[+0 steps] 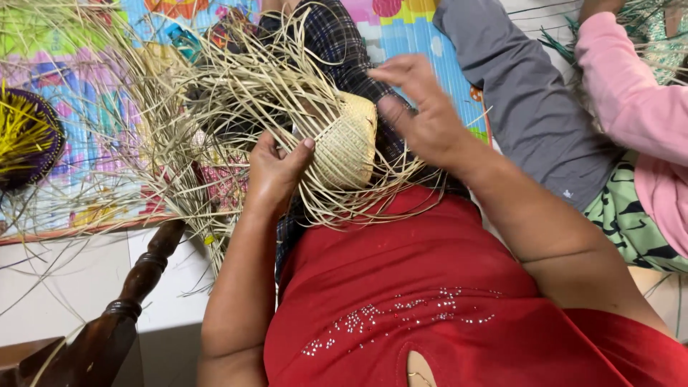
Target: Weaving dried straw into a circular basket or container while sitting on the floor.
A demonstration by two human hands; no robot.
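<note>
A pale straw woven piece (349, 140), tightly plaited at its rounded end, rests on my lap with many loose straw strands (236, 100) fanning out to the left and below. My left hand (276, 168) grips it from the left side, thumb pressed on the weave's edge. My right hand (416, 107) hovers just to the right of the woven end, fingers spread and slightly blurred, holding nothing that I can make out. I wear a red top (430, 287) and a dark plaid cloth lies under the work.
A dark turned wooden chair post (132, 294) stands at lower left. A colourful mat (86, 107) covers the floor, with a purple and yellow woven piece (25, 136) at far left. Another person in pink sleeve (638, 107) and grey cloth sits at right.
</note>
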